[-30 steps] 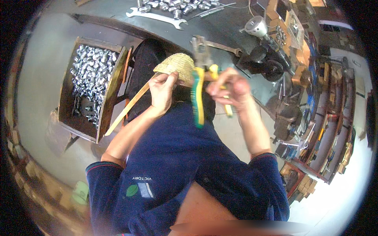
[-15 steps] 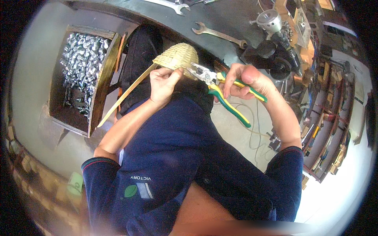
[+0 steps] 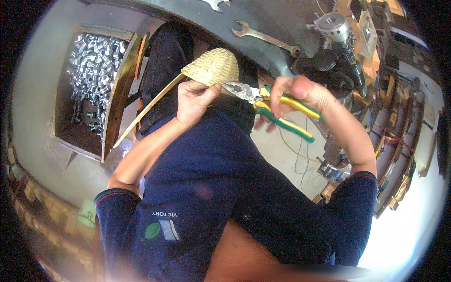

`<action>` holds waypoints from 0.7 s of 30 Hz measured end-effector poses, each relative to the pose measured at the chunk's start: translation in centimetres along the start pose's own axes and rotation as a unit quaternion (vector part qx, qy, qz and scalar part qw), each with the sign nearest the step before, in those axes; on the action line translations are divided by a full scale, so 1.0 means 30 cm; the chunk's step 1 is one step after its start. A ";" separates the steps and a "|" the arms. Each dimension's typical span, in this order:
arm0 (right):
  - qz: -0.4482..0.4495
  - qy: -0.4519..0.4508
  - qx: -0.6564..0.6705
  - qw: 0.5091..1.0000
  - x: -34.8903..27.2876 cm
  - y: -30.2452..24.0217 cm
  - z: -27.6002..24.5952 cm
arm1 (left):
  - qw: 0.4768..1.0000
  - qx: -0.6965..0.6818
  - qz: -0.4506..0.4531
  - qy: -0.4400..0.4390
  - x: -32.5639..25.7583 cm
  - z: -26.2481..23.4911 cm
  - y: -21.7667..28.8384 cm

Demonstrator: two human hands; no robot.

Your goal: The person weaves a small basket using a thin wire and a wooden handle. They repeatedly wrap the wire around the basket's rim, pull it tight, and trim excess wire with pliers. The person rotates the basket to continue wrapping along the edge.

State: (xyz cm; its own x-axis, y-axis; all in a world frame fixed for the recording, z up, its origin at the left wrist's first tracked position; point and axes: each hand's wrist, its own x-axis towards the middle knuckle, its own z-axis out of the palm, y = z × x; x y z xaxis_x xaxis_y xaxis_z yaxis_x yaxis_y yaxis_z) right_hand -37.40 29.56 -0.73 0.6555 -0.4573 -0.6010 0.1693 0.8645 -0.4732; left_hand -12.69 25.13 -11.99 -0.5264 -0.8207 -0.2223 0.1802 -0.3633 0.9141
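Note:
My left hand (image 3: 197, 101) is closed on the lower edge of a small woven bamboo scoop (image 3: 213, 66), its thumb pressed near the rim. A long thin bamboo handle (image 3: 149, 110) slants from the scoop down to the left, past my forearm. In my right hand (image 3: 291, 96) are combination pliers (image 3: 246, 92) with green and yellow grips. Their jaws are nearly closed and meet the scoop's lower right edge, beside my left thumb. Whether a strand sits between the jaw tips is too small to tell.
At the left stands an open wooden box (image 3: 110, 94) of metal nuts and bolts. An open-end wrench (image 3: 265, 37) lies on the dark workbench (image 3: 188, 14) ahead, with another wrench (image 3: 216, 4) farther off. A machine with a metal chuck (image 3: 332, 27) is at the right, before shelves (image 3: 399, 141).
The pliers' jaws have closed from a wide gap at the scoop's edge, and the handles have drawn together in my right hand. The scoop has tilted slightly.

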 end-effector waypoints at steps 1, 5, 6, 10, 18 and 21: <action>0.027 -0.005 0.053 0.998 -0.007 0.006 0.016 | 1.000 -0.007 0.000 0.000 0.000 -0.001 -0.001; 0.047 0.059 0.108 0.991 -0.018 0.016 0.059 | 1.000 -0.019 0.012 -0.004 0.002 0.006 -0.001; 0.041 0.063 0.111 0.991 -0.017 0.015 0.070 | 1.000 -0.015 0.017 -0.009 0.002 0.005 -0.002; 0.071 0.124 0.077 0.987 -0.030 -0.011 0.128 | 0.998 0.041 -0.013 -0.034 0.011 0.009 0.021; 0.103 0.173 0.031 0.979 -0.097 -0.025 0.175 | 0.990 -0.095 -0.103 -0.002 0.019 0.044 0.049; 0.103 0.188 0.013 0.977 -0.079 -0.033 0.183 | 0.979 -0.155 -0.131 0.010 0.027 0.041 0.044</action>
State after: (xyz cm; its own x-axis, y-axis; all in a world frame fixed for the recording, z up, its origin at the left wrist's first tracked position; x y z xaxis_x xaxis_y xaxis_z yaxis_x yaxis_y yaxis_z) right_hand -35.10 30.92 4.70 0.3627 -0.3128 -0.8778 0.0838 0.9491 -0.3036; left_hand -13.91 24.52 -10.55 -0.5730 -0.6881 -0.4451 0.2855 -0.6767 0.6786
